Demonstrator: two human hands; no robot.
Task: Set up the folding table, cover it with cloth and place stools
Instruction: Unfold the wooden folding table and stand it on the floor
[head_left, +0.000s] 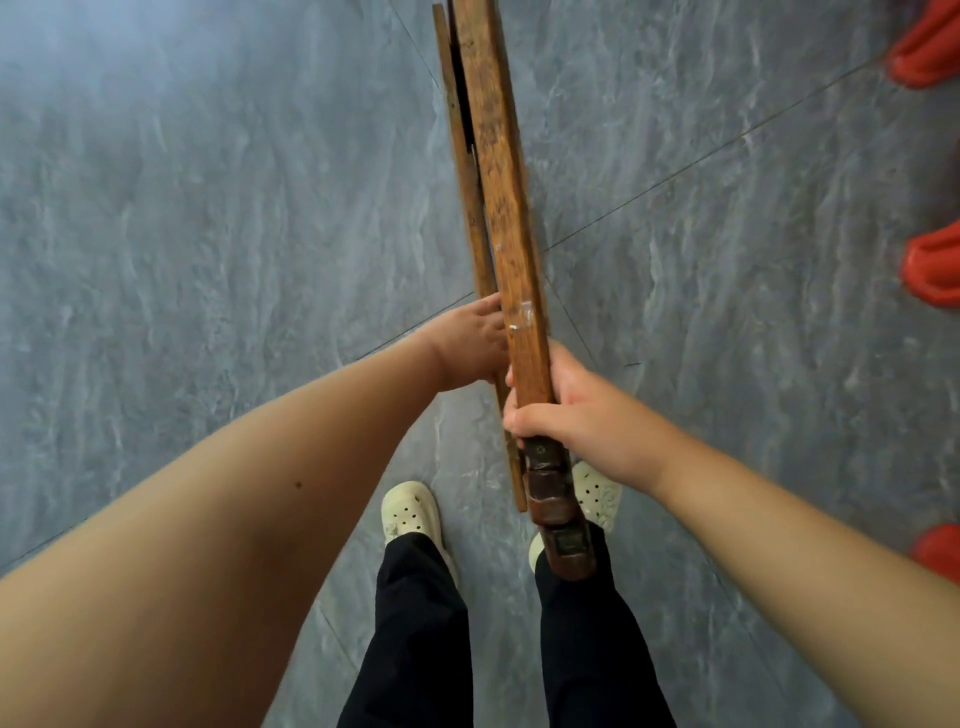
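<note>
The folded wooden table (498, 182) stands on edge in front of me, seen from above as two narrow brown slabs running away from my feet. My right hand (566, 410) is wrapped around the top edge of the thicker slab, just above a dark metal hinge part (558, 514). My left hand (475, 343) is pressed against the left side of the thinner slab, fingers behind it and partly hidden. Red plastic stools (930, 265) show at the right border.
Grey marbled floor tiles (208, 234) spread all round. My feet in pale perforated clogs (410, 512) and black trousers stand right below the table. Two more red stool parts (924, 47) sit at the upper and lower right edge.
</note>
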